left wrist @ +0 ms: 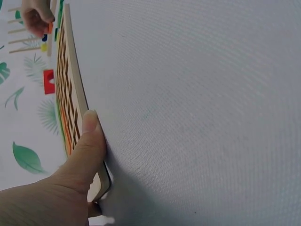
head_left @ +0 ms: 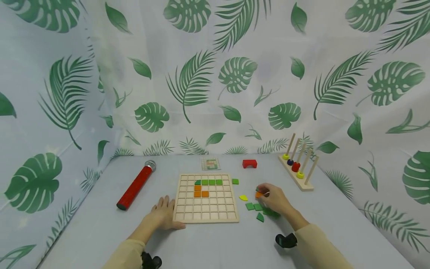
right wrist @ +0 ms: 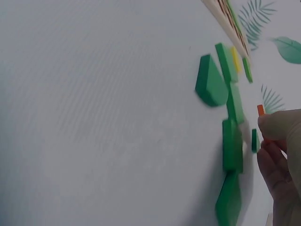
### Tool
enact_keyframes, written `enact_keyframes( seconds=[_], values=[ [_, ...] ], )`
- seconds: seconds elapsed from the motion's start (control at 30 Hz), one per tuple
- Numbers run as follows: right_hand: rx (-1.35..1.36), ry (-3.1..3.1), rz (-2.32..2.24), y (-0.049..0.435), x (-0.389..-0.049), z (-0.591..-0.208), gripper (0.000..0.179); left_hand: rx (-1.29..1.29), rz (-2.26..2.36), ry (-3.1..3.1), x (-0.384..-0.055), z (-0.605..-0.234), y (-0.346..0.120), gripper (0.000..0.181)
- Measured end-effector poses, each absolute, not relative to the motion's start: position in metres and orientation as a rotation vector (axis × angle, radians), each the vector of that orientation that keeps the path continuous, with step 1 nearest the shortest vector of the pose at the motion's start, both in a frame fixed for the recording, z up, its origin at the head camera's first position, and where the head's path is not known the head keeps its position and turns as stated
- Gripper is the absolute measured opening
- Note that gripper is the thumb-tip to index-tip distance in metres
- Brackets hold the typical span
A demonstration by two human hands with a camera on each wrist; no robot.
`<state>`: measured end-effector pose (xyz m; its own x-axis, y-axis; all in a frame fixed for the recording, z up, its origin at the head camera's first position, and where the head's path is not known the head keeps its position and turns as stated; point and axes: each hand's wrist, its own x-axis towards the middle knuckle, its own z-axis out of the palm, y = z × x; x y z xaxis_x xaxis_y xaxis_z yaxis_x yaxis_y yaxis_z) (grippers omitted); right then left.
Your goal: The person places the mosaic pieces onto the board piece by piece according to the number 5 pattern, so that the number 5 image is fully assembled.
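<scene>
My left hand (head_left: 162, 213) rests at the near left corner of a wooden grid board (head_left: 206, 221), fingers extended along its left side. In the left wrist view the thumb (left wrist: 90, 136) lies against the board's front edge. Several green tiles (head_left: 210, 182) and orange tiles (head_left: 198, 191) sit in the board's cells. To the board's right, my right hand (head_left: 276, 198) pinches a small orange tile (right wrist: 261, 110) between thumb and fingertips, held above the table. Loose green tiles (head_left: 250, 206) lie under and beside that hand, with a yellow piece (head_left: 243, 197) nearby.
A red tube with a silver end (head_left: 136, 186) lies left of the board. Behind it are a small pattern card (head_left: 211, 164) and a red arch block (head_left: 249, 163). A wooden peg stand with beads (head_left: 297, 173) stands at the back right, near the leaf-printed curtain.
</scene>
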<state>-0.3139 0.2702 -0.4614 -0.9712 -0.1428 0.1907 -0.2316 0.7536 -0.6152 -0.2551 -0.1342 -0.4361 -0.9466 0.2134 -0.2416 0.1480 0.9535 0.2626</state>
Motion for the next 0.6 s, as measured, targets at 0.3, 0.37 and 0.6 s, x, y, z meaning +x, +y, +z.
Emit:
enact_keyframes(
  seconds=[0.3, 0.37, 0.6],
  values=[
    [0.358, -2.779, 1.000, 0.240, -0.323, -0.453, 0.032, 0.271, 0.371, 2.838, -0.256, -0.437, -0.136, 0.100],
    [0.378, -2.763, 1.011, 0.234, -0.325, -0.453, 0.032, 0.279, 0.377, 2.846, -0.256, -0.437, -0.136, 0.100],
    [0.410, -2.722, 1.035, 0.210, -0.329, -0.454, 0.030, 0.282, 0.353, 2.855, -0.260, -0.446, -0.137, 0.103]
  ],
)
